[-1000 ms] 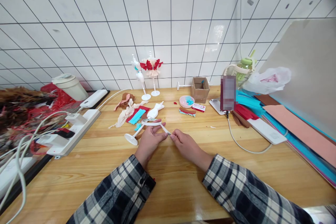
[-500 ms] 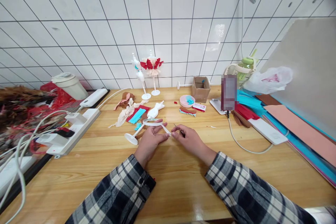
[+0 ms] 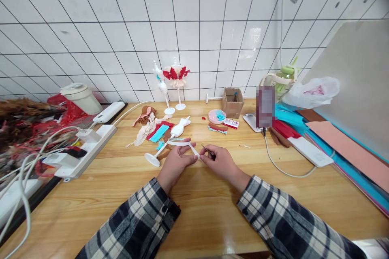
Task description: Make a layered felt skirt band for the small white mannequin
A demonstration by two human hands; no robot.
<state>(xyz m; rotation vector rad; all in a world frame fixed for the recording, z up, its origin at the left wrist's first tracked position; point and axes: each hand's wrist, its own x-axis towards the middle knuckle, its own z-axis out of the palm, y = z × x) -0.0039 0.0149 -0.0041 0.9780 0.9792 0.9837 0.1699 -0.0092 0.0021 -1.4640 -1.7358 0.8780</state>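
Observation:
My left hand (image 3: 175,164) is closed on a roll of white tape (image 3: 180,143), with a strip (image 3: 193,149) pulled away from it toward the right. At that strip's tip, the thumb and forefinger of my right hand (image 3: 219,160) pinch together. A small pointed metal tool (image 3: 204,147) juts from the right fingers; its grip end is hidden in the palm. Just beyond the tape, a white miniature dress-form mannequin (image 3: 180,127) lies on its side, its round base (image 3: 152,160) left of my left hand. Scraps of blue cloth (image 3: 159,133) and cream cloth (image 3: 146,132) lie beside it.
Two small mannequins stand by the wall, one in a red and cream dress (image 3: 176,76). A cardboard box (image 3: 233,103), pink bowl (image 3: 213,121) and phone (image 3: 265,107) are farther back. Left is a power strip (image 3: 91,149); right, coloured sheets (image 3: 349,141) and a power bank (image 3: 311,151).
The tape roll has tilted and shifted slightly right in my left hand. Both hands have moved very little, and the right fingers stay at the strip's end.

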